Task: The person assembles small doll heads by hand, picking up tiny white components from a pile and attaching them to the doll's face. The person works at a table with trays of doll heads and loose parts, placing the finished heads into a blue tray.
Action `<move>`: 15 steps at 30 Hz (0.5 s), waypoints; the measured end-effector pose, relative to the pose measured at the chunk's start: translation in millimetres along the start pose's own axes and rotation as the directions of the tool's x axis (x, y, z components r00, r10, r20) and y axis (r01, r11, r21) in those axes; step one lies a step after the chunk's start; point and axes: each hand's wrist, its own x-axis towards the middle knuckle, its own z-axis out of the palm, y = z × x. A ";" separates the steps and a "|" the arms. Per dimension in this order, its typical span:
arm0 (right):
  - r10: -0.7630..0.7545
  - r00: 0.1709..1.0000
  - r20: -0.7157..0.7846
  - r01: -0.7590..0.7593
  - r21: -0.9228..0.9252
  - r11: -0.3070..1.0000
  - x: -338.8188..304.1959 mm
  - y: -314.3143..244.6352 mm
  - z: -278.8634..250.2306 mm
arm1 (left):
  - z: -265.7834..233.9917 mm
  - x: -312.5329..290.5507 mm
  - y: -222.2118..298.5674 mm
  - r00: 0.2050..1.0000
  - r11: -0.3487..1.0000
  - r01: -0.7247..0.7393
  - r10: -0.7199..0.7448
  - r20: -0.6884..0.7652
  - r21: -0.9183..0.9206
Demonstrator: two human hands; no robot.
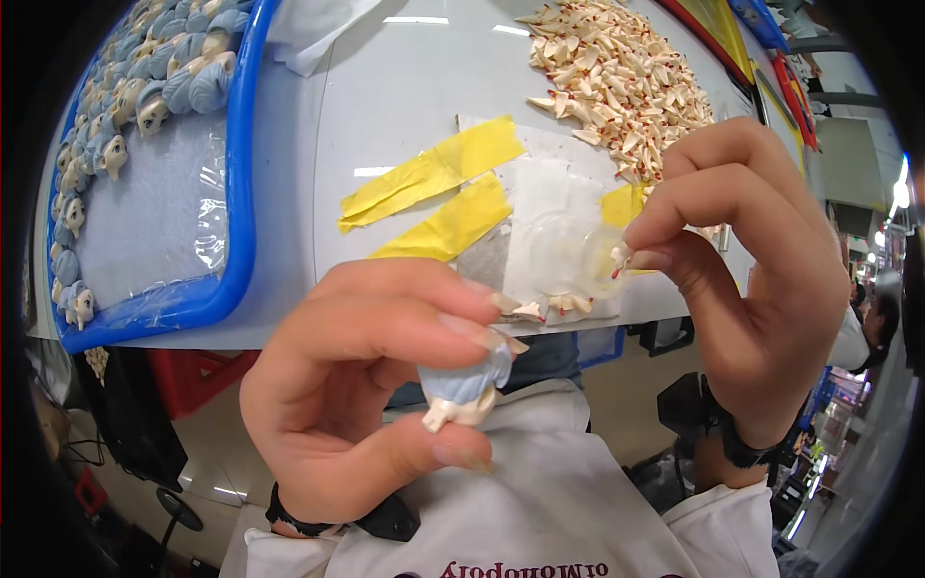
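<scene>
My left hand [361,385] is closed around a small doll head [467,385] with moulded light-blue hair, gripped between thumb and fingers above my lap. The head is tilted and its face cannot be seen. Over the table's front part, my right hand [747,255] pinches a tiny cream piece [619,258] with a red end between thumb and forefinger. Beside those fingertips sits a clear round shallow dish [564,255] on a white sheet. Several similar cream pieces [570,303] lie at the dish's near edge.
A large heap of cream, red-tipped pieces [626,87] covers the back right of the table. At left stands a blue-rimmed tray [241,193] with many blue-haired doll heads [116,106]. Yellow tape strips [434,173] cross the tabletop. A red crate [198,376] is below the table.
</scene>
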 end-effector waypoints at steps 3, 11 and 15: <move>-0.114 0.993 -0.009 0.111 -0.149 0.983 3.4 -2.8 0.6 | 0.9 3.9 -1.4 0.998 0.999 -0.043 0.044 0.041 -0.024; -0.232 0.972 -0.025 0.219 -0.244 0.945 4.0 -0.9 0.5 | 14.4 10.2 9.8 0.999 0.998 0.024 -0.020 0.048 -0.066; -0.219 0.966 -0.138 0.209 -0.080 0.975 -7.1 3.9 1.7 | 20.3 8.2 10.0 1.000 0.998 -0.017 0.018 0.023 -0.062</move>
